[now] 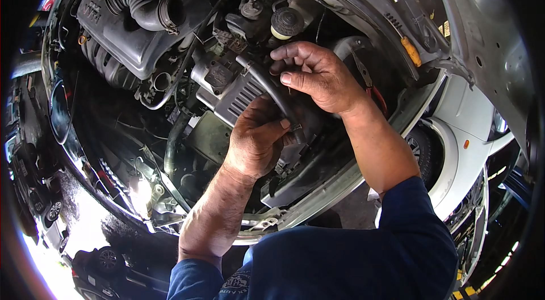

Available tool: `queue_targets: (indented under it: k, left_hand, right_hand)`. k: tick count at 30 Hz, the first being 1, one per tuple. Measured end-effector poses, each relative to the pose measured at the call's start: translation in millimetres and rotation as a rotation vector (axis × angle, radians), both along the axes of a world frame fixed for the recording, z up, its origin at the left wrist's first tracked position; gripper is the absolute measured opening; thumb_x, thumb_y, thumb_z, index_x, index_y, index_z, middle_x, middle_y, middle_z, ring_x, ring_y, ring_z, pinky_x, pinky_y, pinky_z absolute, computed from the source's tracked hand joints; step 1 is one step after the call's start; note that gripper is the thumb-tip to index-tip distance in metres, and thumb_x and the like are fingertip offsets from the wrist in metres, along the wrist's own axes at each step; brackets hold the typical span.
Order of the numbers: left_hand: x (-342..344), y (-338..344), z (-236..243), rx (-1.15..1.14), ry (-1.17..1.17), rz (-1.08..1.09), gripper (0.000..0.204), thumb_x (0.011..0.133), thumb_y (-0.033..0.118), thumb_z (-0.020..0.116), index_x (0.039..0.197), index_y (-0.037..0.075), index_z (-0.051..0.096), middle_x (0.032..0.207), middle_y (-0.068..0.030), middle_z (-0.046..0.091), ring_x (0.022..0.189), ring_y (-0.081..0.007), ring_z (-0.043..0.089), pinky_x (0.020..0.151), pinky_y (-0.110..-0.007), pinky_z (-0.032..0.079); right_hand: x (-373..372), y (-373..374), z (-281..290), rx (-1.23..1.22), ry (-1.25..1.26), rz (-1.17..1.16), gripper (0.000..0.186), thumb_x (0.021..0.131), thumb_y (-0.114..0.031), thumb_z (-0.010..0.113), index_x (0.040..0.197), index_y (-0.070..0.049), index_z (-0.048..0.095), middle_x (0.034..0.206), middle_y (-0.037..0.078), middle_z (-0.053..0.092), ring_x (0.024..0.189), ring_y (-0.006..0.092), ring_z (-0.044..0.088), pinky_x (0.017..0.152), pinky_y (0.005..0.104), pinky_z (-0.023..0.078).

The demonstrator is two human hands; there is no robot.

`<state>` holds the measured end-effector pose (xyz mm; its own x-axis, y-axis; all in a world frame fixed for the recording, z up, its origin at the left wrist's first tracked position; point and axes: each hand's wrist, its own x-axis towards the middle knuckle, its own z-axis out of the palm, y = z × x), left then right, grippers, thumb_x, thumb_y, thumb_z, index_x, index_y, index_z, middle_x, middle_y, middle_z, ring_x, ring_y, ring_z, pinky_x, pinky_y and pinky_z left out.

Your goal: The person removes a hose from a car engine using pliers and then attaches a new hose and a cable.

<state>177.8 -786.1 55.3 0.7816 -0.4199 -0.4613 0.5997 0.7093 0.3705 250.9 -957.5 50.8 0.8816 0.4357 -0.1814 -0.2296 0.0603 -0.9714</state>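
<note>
A grey plastic housing [238, 97] with ribbed slots sits over the right part of the engine bay. A black hose [262, 80] runs along its right side to a clamp at its lower end. My left hand [255, 144] is closed at the lower right of the housing, its thumb against the hose and its other fingers mostly hidden. My right hand [318, 76] hovers just right of the hose's upper part, fingers half bent and thumb apart from them, with nothing visible in it.
An engine cover [125, 33] with a loose-ended corrugated intake duct [139, 5] lies at upper left. A fluid reservoir cap [286, 21] stands beyond my hands. Pliers [363, 70] with red handles rest at right, near a yellow-handled tool [411, 51] by the fender edge.
</note>
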Motion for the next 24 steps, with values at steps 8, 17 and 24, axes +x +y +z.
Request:
queue_targets:
  k: [8, 17, 24]
  left_hand:
    - [-2.5, -2.8, -8.7, 0.04, -0.026, 0.002, 0.041, 0.077, 0.002, 0.057, 0.118, -0.005, 0.053, 0.096, -0.0163, 0.062, 0.086, -0.0262, 0.061, 0.071, -0.036, 0.048]
    - [-1.7, -1.9, -13.7, 0.09, -0.139, -0.13, 0.033, 0.075, 0.01, 0.062, 0.105, -0.003, 0.058, 0.09, -0.0139, 0.061, 0.079, -0.0206, 0.059, 0.065, -0.028, 0.045]
    - [-4.2, -2.7, -7.7, 0.105, -0.152, -0.143, 0.035, 0.072, 0.01, 0.059, 0.104, -0.004, 0.057, 0.088, -0.0147, 0.06, 0.079, -0.0222, 0.06, 0.067, -0.03, 0.048]
  right_hand:
    - [-1.2, 1.2, -1.3, 0.017, -0.025, -0.007, 0.031, 0.091, -0.002, 0.065, 0.121, -0.002, 0.06, 0.104, 0.007, 0.067, 0.093, 0.0083, 0.062, 0.079, 0.0223, 0.052]
    - [-0.5, -1.2, 0.5, -0.04, 0.032, -0.022, 0.032, 0.091, -0.004, 0.065, 0.123, -0.003, 0.061, 0.101, 0.002, 0.066, 0.092, 0.0062, 0.059, 0.08, 0.0217, 0.05]
    - [-1.9, 3.2, 3.4, -0.005, 0.02, 0.031, 0.032, 0.091, -0.003, 0.065, 0.123, -0.002, 0.06, 0.101, 0.002, 0.066, 0.092, 0.0058, 0.06, 0.083, 0.0224, 0.05]
